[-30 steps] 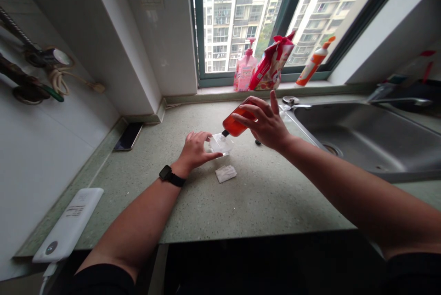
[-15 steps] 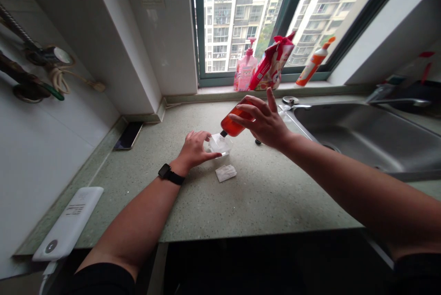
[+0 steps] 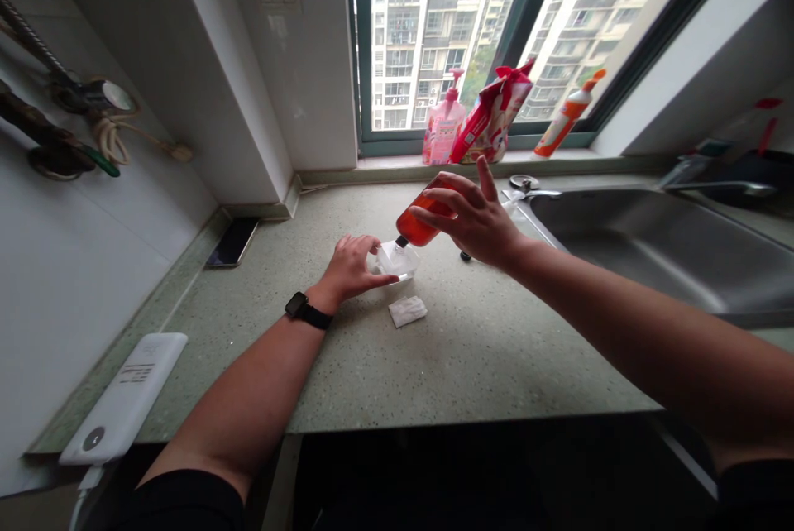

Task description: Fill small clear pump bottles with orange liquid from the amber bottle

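My right hand (image 3: 475,212) grips an orange-red bottle (image 3: 422,221), tilted with its dark neck pointing down to the left. The neck is at the top of a small clear container (image 3: 400,260) on the counter. Thumb and fingers of my left hand (image 3: 358,270) hold that container from its left side. Whether liquid is flowing out is too small to tell. In front of the container lies a folded white tissue (image 3: 408,312). A small black cap (image 3: 465,255) rests on the counter below my right hand.
A steel sink (image 3: 558,225) is set into the counter (image 3: 484,349) on the right. On the windowsill stand a pink pump bottle (image 3: 443,130), a red bag (image 3: 493,117) and an orange-white bottle (image 3: 566,117). A phone (image 3: 232,242) and a white power bank (image 3: 127,394) lie at the left.
The view has shifted very slightly. Both hands, the tilted bottle and the clear container hold nearly the same positions.
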`<state>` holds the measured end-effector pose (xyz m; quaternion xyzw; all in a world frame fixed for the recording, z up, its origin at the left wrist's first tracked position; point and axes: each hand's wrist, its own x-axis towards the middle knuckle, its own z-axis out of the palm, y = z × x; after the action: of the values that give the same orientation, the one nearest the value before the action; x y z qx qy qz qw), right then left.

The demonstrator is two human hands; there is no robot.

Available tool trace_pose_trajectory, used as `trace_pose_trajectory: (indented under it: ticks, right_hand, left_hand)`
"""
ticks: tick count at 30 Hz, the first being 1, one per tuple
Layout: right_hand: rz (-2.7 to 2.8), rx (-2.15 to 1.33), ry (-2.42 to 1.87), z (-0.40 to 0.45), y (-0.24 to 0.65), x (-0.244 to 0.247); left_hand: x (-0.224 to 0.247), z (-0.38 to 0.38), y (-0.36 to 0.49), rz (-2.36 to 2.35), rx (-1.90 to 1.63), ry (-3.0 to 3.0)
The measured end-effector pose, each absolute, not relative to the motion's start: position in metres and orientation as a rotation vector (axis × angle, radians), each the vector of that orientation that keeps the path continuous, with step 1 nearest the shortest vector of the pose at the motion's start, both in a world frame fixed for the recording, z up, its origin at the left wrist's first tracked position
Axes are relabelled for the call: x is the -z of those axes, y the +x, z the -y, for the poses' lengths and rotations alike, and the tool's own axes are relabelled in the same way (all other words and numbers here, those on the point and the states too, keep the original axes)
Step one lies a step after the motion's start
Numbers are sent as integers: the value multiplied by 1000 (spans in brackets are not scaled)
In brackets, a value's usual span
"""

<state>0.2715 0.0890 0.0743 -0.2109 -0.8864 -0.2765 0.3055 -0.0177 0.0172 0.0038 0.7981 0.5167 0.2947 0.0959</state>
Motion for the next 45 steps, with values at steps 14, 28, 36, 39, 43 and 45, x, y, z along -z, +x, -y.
trace_pose_trajectory:
  ticks: [14, 28, 36, 39, 43, 45]
  right_hand:
    - [2440, 680, -530, -87, 264, -86]
    - [2494, 660, -546, -86, 258, -96]
    - [2532, 618, -563, -84, 254, -102]
    - [2529, 605, -532, -84, 254, -103]
    - [2523, 651, -456, -85, 255, -103]
    - [2525, 652, -441, -86, 256, -103]
  left_hand:
    - [-1, -19, -22, -1521, -854, 2373]
    - [-2, -20, -23, -1494, -854, 2381]
    - [-2, -20, -24, -1487, -854, 2380]
    - [-2, -20, -24, -1482, -860, 2373]
    - [-1, -20, -24, -1478, -864, 2363]
    - [-1, -20, -24, -1483, -857, 2360]
